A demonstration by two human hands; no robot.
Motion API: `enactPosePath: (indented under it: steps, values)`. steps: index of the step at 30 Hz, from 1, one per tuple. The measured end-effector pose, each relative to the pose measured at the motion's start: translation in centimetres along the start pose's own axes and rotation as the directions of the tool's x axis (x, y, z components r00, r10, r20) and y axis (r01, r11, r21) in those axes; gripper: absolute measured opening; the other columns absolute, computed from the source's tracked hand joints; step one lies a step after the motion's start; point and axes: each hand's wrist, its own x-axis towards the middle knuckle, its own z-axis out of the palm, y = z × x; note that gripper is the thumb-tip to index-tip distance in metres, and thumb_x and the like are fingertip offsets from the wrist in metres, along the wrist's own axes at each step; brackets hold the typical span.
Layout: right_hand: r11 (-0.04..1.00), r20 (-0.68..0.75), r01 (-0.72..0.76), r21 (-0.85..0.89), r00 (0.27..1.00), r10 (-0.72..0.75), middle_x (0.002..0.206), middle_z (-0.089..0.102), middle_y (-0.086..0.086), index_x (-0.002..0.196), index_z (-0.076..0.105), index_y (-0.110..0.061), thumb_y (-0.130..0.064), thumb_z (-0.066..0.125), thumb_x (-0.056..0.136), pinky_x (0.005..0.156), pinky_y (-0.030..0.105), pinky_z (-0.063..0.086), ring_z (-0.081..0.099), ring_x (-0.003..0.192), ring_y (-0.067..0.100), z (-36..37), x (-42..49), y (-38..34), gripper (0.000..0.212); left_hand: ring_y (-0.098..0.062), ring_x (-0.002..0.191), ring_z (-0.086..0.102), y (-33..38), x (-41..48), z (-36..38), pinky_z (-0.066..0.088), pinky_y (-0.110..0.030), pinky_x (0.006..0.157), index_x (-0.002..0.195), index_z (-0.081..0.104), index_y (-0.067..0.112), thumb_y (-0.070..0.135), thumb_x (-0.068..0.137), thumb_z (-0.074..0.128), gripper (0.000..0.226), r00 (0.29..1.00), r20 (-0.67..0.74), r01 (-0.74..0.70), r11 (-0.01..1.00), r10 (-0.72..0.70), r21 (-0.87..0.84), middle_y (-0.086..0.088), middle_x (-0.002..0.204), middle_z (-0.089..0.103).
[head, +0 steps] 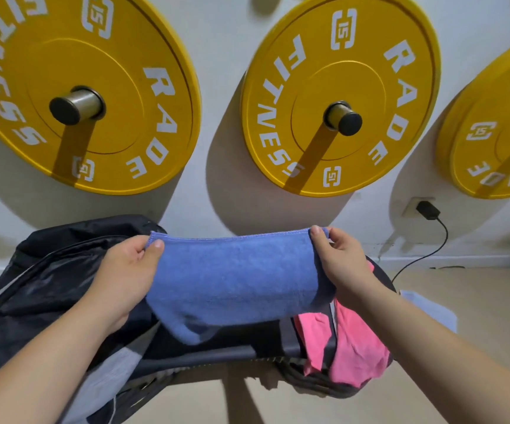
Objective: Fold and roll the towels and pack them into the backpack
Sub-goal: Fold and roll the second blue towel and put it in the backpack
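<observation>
Wall: white, hung with yellow plates lettered RADE FITNESS.
Backpack: dark, laid open at the left, below the wall.
Blue towel: soft pile, stitched hem along the top; it is held up taut just right of the backpack, with the lower part sagging.
Pink towel: crumpled at the right, partly hidden by the blue towel.
Left hand: the blue towel's top left corner is pinched.
Right hand: the top right corner is pinched.
Charger: black, plugged into the wall.
</observation>
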Motion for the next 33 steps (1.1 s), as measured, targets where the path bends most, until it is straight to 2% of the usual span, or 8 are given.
enactPosePath:
  steps: [4,7,11,16,20,23,26,33]
  values:
    - [0.999,0.006,-0.004,-0.032,1.0,0.005,0.074,0.063,0.011,0.087,0.063,-0.002,-0.048,0.064,0.092,0.066,0.037,0.046,0.058,0.072,0.02,-0.2,0.2,1.0,0.047,-0.019,0.069,0.044,-0.6,0.2,-0.5,0.032,-0.035,0.069,0.088,0.06,0.0,0.049,0.089,0.055,0.049,0.999,0.037,0.02,0.998,-0.022,0.057,-0.004,0.074,0.054]
    - [0.999,0.021,0.008,-0.04,1.0,-0.007,0.065,0.053,0.004,0.08,0.063,-0.004,-0.043,0.066,0.094,0.059,0.031,0.038,0.048,0.062,0.017,-0.2,0.0,1.5,0.042,-0.019,0.068,0.039,-0.9,0.5,-0.9,0.03,-0.035,0.069,0.087,0.057,-0.004,0.038,0.097,0.056,0.043,0.996,-0.088,-0.001,0.999,0.005,0.039,-0.004,0.073,0.048]
    - [0.999,-0.044,0.018,-0.046,0.999,-0.02,0.06,0.065,-0.012,0.079,0.07,-0.017,-0.036,0.063,0.098,0.055,0.024,0.044,0.057,0.057,0.006,-0.4,0.2,1.6,0.029,-0.017,0.072,0.046,-1.1,0.7,-1.3,0.039,-0.035,0.07,0.094,0.063,0.003,0.058,0.085,0.058,0.055,0.999,0.008,-0.039,0.998,0.038,0.04,-0.003,0.078,0.054]
    - [0.998,-0.045,-0.019,-0.052,0.999,0.016,0.065,0.056,0.001,0.078,0.066,-0.015,-0.035,0.063,0.098,0.056,0.033,0.045,0.05,0.064,0.02,-1.1,0.7,2.6,0.028,-0.019,0.077,0.048,-0.9,0.0,-1.6,0.059,-0.041,0.08,0.102,0.059,-0.007,0.058,0.077,0.067,0.07,0.981,0.19,0.054,0.998,-0.048,-0.026,-0.003,0.087,0.053]
    - [0.998,-0.013,-0.06,0.006,0.998,0.06,0.078,0.06,0.008,0.086,0.07,-0.016,-0.029,0.062,0.1,0.054,0.033,0.055,0.055,0.072,0.023,-1.3,0.5,2.5,0.02,-0.021,0.073,0.055,-0.2,-0.7,-1.6,0.061,-0.043,0.078,0.099,0.068,-0.003,0.032,0.098,0.064,0.035,0.97,0.231,0.081,0.997,-0.079,0.001,-0.009,0.081,0.062]
    - [0.997,-0.035,-0.007,-0.076,0.999,0.004,0.068,0.055,0.011,0.087,0.067,-0.011,-0.034,0.061,0.1,0.048,0.032,0.05,0.051,0.059,0.024,-1.2,0.3,2.1,0.027,-0.023,0.067,0.039,0.1,-0.9,-1.5,0.046,-0.037,0.059,0.088,0.057,-0.007,0.028,0.101,0.06,0.038,0.979,0.201,0.035,0.999,-0.038,0.02,-0.01,0.073,0.045]
    - [0.989,-0.044,0.045,-0.142,0.998,-0.052,0.061,0.053,0.007,0.085,0.065,-0.011,-0.037,0.06,0.1,0.045,0.034,0.049,0.048,0.052,0.021,-1.0,-0.1,1.4,0.031,-0.022,0.065,0.041,0.3,-0.9,-1.3,0.039,-0.034,0.058,0.095,0.059,-0.01,0.033,0.099,0.059,0.043,0.983,0.183,0.036,0.999,-0.032,-0.019,-0.011,0.072,0.048]
    - [0.997,-0.056,-0.064,0.048,0.996,0.067,0.081,0.056,0.016,0.091,0.066,-0.004,-0.027,0.061,0.101,0.059,0.035,0.061,0.057,0.072,0.024,-1.2,0.0,2.3,0.025,-0.017,0.062,0.033,0.4,-1.7,0.5,0.029,-0.033,0.065,0.069,0.043,-0.001,0.034,0.093,0.064,0.047,0.99,0.127,-0.068,0.993,0.055,0.101,-0.006,0.065,0.037]
